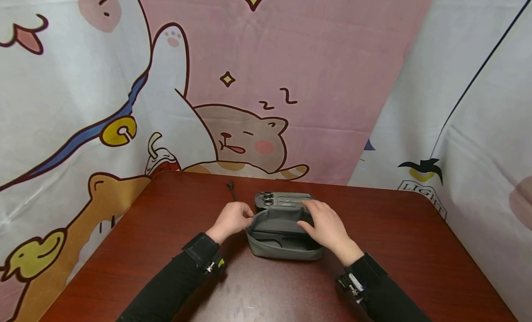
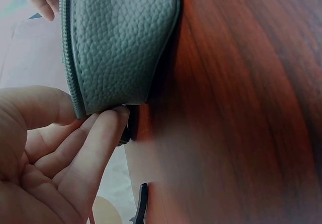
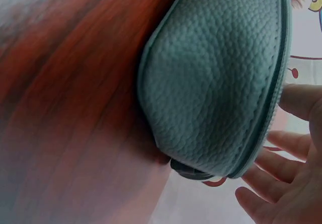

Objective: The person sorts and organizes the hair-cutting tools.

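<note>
A grey-green zippered pouch (image 1: 287, 252) of pebbled leather lies unzipped on the table, its mouth facing up. Its raised or folded-back rear part (image 1: 287, 197) carries shiny metal pieces, too small to identify. At the back left corner, my left hand (image 1: 233, 219) pinches the pouch's edge between thumb and fingers; the left wrist view shows this hand (image 2: 60, 153) close by the zipper end. My right hand (image 1: 330, 225) is over the pouch's right side with fingers loosely spread. In the right wrist view the fingers (image 3: 282, 168) lie along the zipper edge; contact is hard to tell.
A small dark slender object (image 1: 231, 189) lies on the brown wooden table (image 1: 399, 248), behind the left hand. A printed cartoon cloth (image 1: 324, 82) hangs beyond the table's back edge. Something black (image 3: 188, 171) shows under the pouch's far end.
</note>
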Available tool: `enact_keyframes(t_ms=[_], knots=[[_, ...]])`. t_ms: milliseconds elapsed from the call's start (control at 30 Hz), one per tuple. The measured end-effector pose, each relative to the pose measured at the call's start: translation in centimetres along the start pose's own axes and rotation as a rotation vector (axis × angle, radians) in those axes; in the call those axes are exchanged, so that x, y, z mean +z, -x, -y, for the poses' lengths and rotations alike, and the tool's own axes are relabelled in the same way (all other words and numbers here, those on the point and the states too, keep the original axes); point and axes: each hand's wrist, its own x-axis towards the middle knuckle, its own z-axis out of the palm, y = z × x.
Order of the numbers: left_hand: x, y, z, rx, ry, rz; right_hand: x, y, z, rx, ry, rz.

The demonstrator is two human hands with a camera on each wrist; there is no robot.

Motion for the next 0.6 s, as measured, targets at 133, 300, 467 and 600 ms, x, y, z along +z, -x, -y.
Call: enact_keyframes(t_ms=[133,300,467,600], knots=[[0.0,0.0,0.1,0.001,0.009,-0.001,0.0,0.4,-0.4,0.024,-0.005,0.011],[0.0,0.1,0.1,0.004,0.022,0.003,0.0,0.8,-0.9,0.053,-0.043,0.047],[0.1,0.1,0.3,0.008,0.03,0.002,-0.1,1.1,-1.2,0.102,-0.072,0.078],[0.1,0.2,0.4,0.008,0.036,-0.001,-0.1,1.3,-1.3,0.131,-0.069,0.098]])
